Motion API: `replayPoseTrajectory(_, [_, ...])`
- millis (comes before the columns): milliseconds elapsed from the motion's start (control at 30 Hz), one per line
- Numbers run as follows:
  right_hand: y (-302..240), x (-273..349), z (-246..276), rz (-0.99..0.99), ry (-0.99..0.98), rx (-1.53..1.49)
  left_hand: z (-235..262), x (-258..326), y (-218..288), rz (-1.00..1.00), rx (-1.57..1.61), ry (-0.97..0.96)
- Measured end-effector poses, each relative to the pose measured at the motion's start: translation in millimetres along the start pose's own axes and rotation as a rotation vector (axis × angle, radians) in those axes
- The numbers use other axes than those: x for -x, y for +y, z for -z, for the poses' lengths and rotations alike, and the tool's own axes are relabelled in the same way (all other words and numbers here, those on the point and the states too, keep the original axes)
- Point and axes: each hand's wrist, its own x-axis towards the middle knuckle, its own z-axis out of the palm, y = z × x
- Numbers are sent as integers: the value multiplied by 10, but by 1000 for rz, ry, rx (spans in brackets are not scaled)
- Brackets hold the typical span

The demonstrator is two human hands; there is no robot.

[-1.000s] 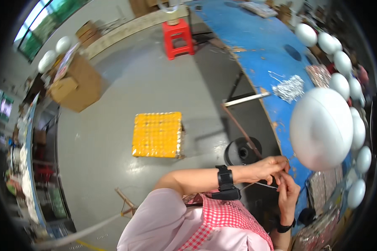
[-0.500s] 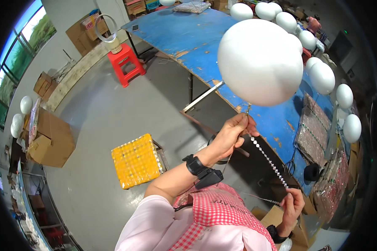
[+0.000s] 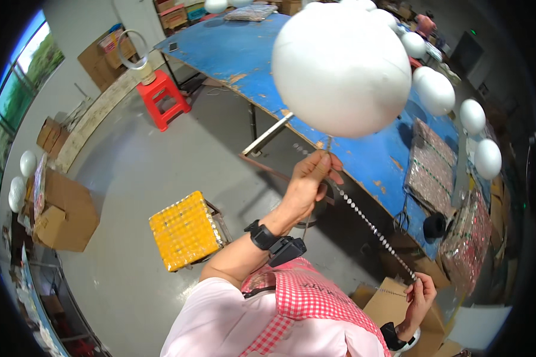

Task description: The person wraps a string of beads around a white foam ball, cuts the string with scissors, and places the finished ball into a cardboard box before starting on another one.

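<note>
White ball [image 3: 342,71] partly blocks blue table [image 3: 220,47] and, seemingly, another ball [image 3: 388,20].

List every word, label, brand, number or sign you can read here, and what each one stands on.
Checked red-and-white apron: dark printed lettering, partly unclear; wording not copied out here.
Brown carton against the wall: printed marking, too small and blurred to read.
Large white ball and beaded strand: no lettering visible.
</note>
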Motion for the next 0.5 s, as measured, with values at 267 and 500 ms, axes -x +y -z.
replayPoseTrajectory(267, [538, 284, 437, -509, -467, -39, -688, 422, -356, 178, -19, -137])
replayPoseTrajectory(500, [303, 70, -440, 101, -416, -190, -1271, 858, -833, 390, 67, -376])
